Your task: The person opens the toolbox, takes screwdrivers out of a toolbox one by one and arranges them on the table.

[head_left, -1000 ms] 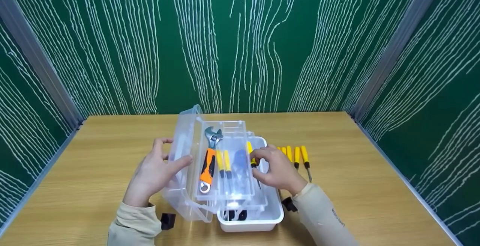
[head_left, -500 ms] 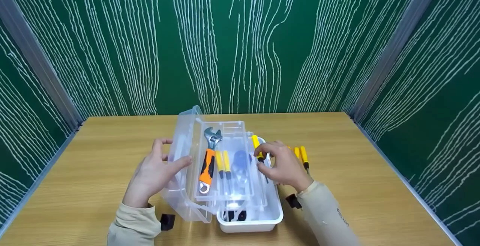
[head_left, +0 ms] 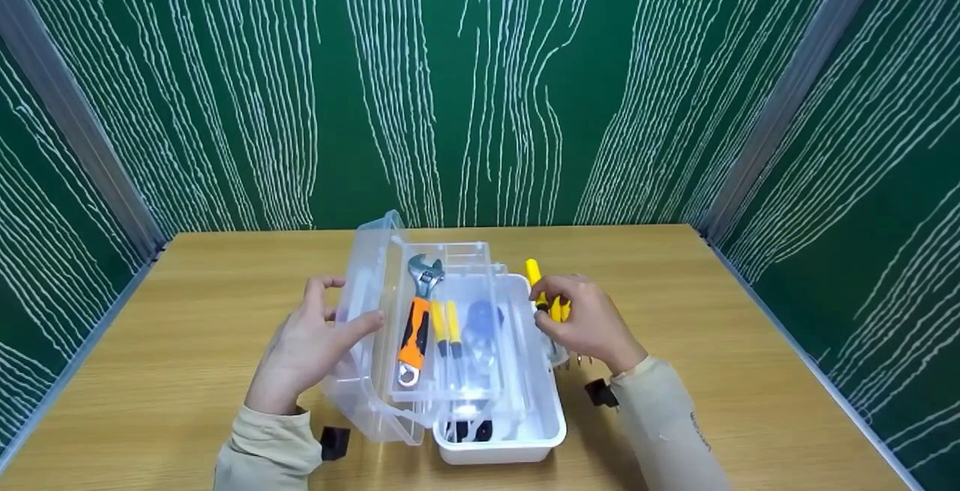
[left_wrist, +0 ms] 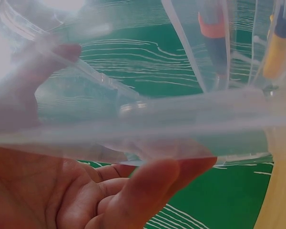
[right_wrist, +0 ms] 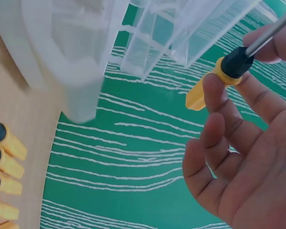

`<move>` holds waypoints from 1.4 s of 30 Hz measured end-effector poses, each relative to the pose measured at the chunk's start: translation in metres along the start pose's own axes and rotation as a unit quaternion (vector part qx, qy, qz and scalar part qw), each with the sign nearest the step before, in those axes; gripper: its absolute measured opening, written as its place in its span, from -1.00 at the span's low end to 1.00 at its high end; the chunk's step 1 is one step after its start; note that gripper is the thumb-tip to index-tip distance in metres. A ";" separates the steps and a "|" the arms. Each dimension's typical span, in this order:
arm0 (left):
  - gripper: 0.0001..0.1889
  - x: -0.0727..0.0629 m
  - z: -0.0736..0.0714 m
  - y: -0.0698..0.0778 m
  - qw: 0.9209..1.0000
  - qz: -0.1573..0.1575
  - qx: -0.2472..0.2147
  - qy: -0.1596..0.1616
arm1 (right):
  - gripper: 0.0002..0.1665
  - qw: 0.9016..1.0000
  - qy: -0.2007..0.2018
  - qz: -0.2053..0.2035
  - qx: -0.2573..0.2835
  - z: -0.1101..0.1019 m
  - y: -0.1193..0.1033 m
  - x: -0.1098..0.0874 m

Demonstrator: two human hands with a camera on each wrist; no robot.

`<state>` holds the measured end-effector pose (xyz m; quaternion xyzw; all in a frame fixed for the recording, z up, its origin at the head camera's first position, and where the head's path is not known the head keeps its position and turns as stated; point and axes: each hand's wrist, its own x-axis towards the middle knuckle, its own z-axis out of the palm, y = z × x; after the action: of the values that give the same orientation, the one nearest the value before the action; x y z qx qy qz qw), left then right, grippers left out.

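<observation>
My left hand [head_left: 304, 348] holds the clear lid [head_left: 369, 251] of a toolbox, which stands swung up on the left; in the left wrist view, fingers and thumb lie on either side of its wall [left_wrist: 190, 117]. My right hand [head_left: 594, 322] pinches a screwdriver [head_left: 533, 272] just right of the toolbox's white base [head_left: 502, 455]. In the right wrist view the screwdriver [right_wrist: 236, 64] shows a yellow handle, black collar and steel shaft, its tip out of frame. An adjustable wrench [head_left: 415, 326] with an orange and black handle lies in the raised clear tray [head_left: 450, 395].
Two small yellow-handled screwdrivers [head_left: 452, 320] show by the wrench. A blue item [head_left: 482, 318] shows through the trays, and a black item [head_left: 472, 431] sits in the base's near end. Several yellow-handled screwdrivers [right_wrist: 8, 164] lie in a row on the table [head_left: 720, 371], right of the box.
My right hand has moved right with the screwdriver, from over the toolbox trays to beyond the box's right edge, over the row of screwdrivers. The left hand and lid have stayed put.
</observation>
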<state>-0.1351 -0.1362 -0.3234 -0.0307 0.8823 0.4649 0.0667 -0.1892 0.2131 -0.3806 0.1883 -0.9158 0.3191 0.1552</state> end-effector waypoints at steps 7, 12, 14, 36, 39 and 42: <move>-0.15 0.000 0.000 -0.001 1.000 0.006 0.008 0.003 | -0.82 1.000 0.000 0.019 0.001 -0.009 0.010 0.001; -0.16 0.001 0.000 -0.002 1.000 0.012 0.010 0.003 | -0.84 1.000 0.003 0.026 0.006 -0.014 0.018 0.003; -0.16 0.001 0.000 -0.002 1.000 0.015 0.010 0.002 | -0.85 0.999 0.001 0.035 0.008 -0.015 0.020 0.002; -0.08 0.001 -0.001 -0.001 1.000 -0.006 0.008 -0.007 | -0.79 0.992 -0.028 0.121 -0.024 -0.036 0.054 0.005; -0.10 0.001 0.000 -0.002 1.000 -0.003 0.013 -0.004 | -0.78 0.989 -0.032 0.134 -0.047 -0.038 0.062 0.004; -0.13 0.000 0.000 -0.002 1.000 0.003 0.019 -0.001 | -0.78 0.987 -0.038 0.147 -0.062 -0.040 0.070 0.002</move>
<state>-0.1352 -0.1372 -0.3250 -0.0267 0.8910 0.4484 0.0665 -0.2157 0.2891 -0.3864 0.0541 -0.9568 0.2734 0.0830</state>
